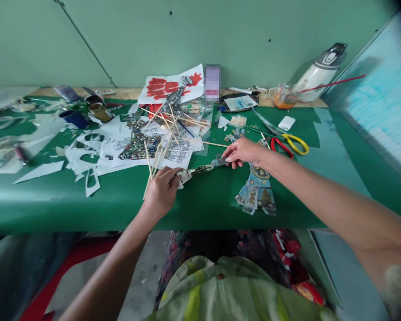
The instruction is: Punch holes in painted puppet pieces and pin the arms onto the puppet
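Between my two hands stretches a jointed, painted cut-out strip (202, 169) that looks like a shadow puppet's arm. My left hand (162, 189) pinches its pale, patterned end. At the blue, translucent end, the fingers of my right hand (243, 151) are closed on it. Just below my right forearm lies a blue cut-out puppet figure (256, 189) with a flared skirt, partly covered by the arm. Several thin wooden sticks (169, 133) lie crossed beyond my left hand. One stick's tip reaches my right fingers; whether they hold it I cannot tell.
Scissors (296, 143) with red and yellow handles lie right of my right hand. White paper scraps (87, 151), printed drawings (180, 151) and paint pots (74, 119) cover the left and middle. An orange-stained cup (285, 98) and white bottle-like appliance (321, 71) stand at the back right.
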{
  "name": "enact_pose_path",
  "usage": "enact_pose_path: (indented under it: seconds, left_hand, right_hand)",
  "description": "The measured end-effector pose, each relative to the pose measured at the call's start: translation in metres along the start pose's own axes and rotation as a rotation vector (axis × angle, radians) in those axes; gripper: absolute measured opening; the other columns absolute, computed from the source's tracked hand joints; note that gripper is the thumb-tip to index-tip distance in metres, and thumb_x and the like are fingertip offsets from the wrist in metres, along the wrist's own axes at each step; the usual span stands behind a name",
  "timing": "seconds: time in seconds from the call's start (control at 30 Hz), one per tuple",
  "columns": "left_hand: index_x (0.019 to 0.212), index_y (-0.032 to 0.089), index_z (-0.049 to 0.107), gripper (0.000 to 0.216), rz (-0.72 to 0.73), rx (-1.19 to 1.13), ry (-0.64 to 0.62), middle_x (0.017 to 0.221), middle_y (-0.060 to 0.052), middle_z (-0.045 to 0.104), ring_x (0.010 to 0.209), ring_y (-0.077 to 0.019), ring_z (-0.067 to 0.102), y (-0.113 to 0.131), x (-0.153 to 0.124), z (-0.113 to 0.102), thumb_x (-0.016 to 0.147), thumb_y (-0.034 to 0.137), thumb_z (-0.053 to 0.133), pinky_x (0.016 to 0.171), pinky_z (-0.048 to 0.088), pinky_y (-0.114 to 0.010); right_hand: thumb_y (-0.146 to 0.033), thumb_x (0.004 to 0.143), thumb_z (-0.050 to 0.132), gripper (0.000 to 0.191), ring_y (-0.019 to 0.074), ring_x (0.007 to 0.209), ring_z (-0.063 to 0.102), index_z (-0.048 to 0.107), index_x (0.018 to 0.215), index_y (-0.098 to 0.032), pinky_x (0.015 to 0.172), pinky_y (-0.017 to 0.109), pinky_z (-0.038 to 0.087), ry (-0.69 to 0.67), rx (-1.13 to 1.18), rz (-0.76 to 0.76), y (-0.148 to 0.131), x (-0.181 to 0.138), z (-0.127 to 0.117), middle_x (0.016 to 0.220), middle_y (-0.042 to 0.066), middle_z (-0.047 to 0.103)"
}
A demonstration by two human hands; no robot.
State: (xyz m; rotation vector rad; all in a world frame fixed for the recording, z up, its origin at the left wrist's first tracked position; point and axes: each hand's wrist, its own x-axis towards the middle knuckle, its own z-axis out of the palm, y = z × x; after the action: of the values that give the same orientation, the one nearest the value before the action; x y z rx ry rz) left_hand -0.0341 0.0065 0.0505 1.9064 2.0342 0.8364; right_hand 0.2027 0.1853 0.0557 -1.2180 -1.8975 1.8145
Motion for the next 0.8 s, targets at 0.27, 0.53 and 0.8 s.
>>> enact_pose_path:
  seconds: [0.27, 0.53, 0.8]
  left_hand:
    - [0.109, 0.019, 0.068, 0.034, -0.051, -0.058, 0.095, 0.098, -0.005, 0.067, 0.084, -0.0177, 0.062, 0.000, -0.009, 0.007, 0.089, 0.034, 0.045, 0.072, 0.047, -0.026]
    - [0.109, 0.019, 0.069, 0.032, -0.069, -0.113, 0.156, 0.099, -0.005, 0.067, 0.085, -0.0176, 0.061, -0.001, -0.020, 0.009, 0.089, 0.034, 0.048, 0.074, 0.047, -0.028]
    - [0.107, 0.018, 0.069, 0.032, -0.050, -0.150, 0.156, 0.098, -0.005, 0.067, 0.086, -0.0181, 0.062, -0.005, -0.019, 0.010, 0.089, 0.036, 0.049, 0.075, 0.047, -0.028]
  right_hand:
    - [-0.008, 0.062, 0.077, 0.013, 0.0136, 0.048, 0.061, 0.068, 0.071, -0.013, 0.034, 0.019, 0.041, -0.072, 0.110, 0.104, -0.001, -0.005, 0.003, 0.065, 0.009, 0.070]
    - [-0.009, 0.062, 0.077, 0.017, 0.0122, 0.050, 0.061, 0.069, 0.076, -0.013, 0.037, 0.019, 0.044, -0.133, 0.199, 0.153, 0.002, -0.011, 0.004, 0.067, 0.008, 0.070]
    - [-0.014, 0.063, 0.078, 0.017, 0.0143, 0.050, 0.061, 0.071, 0.078, -0.013, 0.041, 0.024, 0.046, -0.135, 0.148, 0.090, 0.001, -0.012, 0.009, 0.067, 0.007, 0.069]
